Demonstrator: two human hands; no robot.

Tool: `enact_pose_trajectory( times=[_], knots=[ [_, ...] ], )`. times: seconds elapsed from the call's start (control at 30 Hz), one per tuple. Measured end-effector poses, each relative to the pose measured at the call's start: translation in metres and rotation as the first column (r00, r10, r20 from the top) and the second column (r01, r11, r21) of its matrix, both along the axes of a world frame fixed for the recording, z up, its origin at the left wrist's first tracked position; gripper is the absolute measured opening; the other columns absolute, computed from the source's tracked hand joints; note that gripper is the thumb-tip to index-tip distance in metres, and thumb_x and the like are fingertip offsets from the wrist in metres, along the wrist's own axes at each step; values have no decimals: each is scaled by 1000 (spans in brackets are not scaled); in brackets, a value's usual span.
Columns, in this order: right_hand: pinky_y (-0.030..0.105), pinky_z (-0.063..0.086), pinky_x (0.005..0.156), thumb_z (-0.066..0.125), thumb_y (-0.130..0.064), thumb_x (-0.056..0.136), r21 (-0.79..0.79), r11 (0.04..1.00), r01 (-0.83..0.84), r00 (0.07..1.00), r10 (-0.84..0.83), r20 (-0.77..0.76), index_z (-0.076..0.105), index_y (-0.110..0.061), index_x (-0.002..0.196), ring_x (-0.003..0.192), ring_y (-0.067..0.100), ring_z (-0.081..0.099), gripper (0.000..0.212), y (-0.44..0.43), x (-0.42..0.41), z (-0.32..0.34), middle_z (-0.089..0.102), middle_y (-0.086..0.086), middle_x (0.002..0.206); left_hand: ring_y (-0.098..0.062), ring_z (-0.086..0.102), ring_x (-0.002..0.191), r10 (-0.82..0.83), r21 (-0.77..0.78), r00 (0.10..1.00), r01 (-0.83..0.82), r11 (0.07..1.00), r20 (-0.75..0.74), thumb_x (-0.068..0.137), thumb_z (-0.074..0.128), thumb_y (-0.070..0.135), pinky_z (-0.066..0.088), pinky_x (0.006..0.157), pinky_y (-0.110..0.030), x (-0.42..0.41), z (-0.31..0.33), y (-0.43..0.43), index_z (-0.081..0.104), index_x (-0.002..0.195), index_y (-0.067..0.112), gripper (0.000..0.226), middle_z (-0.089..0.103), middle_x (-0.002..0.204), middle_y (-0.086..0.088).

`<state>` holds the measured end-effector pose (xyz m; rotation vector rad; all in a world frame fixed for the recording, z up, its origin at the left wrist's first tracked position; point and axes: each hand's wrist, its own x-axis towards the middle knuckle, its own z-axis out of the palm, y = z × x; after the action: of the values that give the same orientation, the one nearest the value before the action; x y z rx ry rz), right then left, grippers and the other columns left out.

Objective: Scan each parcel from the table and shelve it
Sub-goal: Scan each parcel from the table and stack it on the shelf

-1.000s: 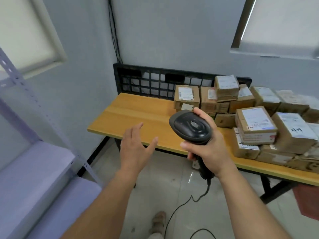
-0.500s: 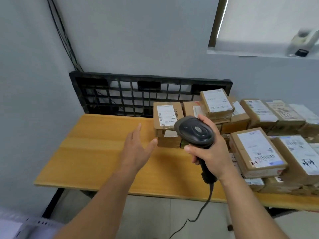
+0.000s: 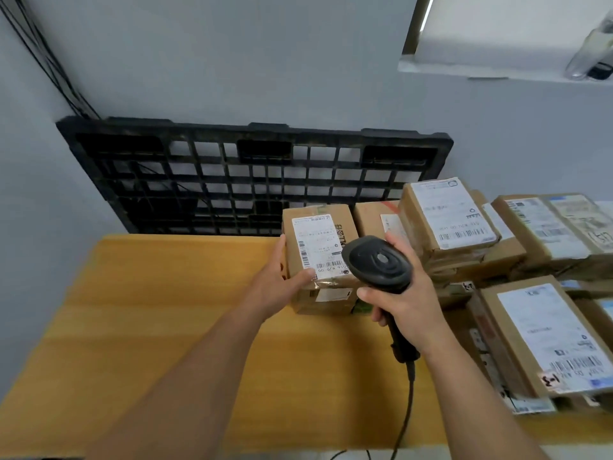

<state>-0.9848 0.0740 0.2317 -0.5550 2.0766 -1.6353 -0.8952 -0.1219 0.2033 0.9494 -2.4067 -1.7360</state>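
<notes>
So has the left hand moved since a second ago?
Yes. The left hand went forward across the table to the leftmost parcel, which it now grips.

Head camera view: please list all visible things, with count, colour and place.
table: one, yellow wood, across the foreground
pallet: one, black, on edge against the wall behind the table
held parcel: one, brown, white label, atop another box at the pile's left end
other parcels: many, brown, white labels, piled on the table's right
scanner: one, black, in the right hand
scanner cable: one, black, hanging below the handle
wall cables: several, black, upper left
left hand: grips the held parcel
right hand: holds the scanner
</notes>
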Motion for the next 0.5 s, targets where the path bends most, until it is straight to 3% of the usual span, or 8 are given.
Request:
enact_pose_trajectory(
  times=[0.2, 0.4, 0.5],
  knots=[
    [29, 52, 49, 78, 5, 74, 45, 998, 49, 997, -52, 62, 39, -49, 134, 50, 21, 59, 90, -6, -4, -12, 56, 4, 126, -18, 55, 115, -24, 142, 999, 29, 989, -36, 83, 74, 30, 51, 95, -42, -2, -11, -9, 2, 150, 47, 99, 55, 131, 2],
    [30, 51, 49, 77, 7, 74, 35, 999, 38, 996, -40, 76, 37, -45, 139, 50, 21, 60, 93, -5, 0, -12, 57, 5, 124, -4, 57, 102, -43, 211, 997, 57, 976, -71, 79, 77, 10, 53, 83, -28, 7, -16, -6, -6, 148, 46, 114, 53, 108, 22],
    [31, 52, 48, 76, 7, 75, 19, 1000, 14, 997, -15, 79, 37, -44, 140, 50, 22, 60, 92, -3, 3, -7, 60, 7, 121, -10, 55, 110, -7, 208, 996, 27, 978, -94, 75, 79, 4, 53, 86, -31, 14, -18, -1, -13, 147, 47, 124, 52, 125, 12]
  ],
)
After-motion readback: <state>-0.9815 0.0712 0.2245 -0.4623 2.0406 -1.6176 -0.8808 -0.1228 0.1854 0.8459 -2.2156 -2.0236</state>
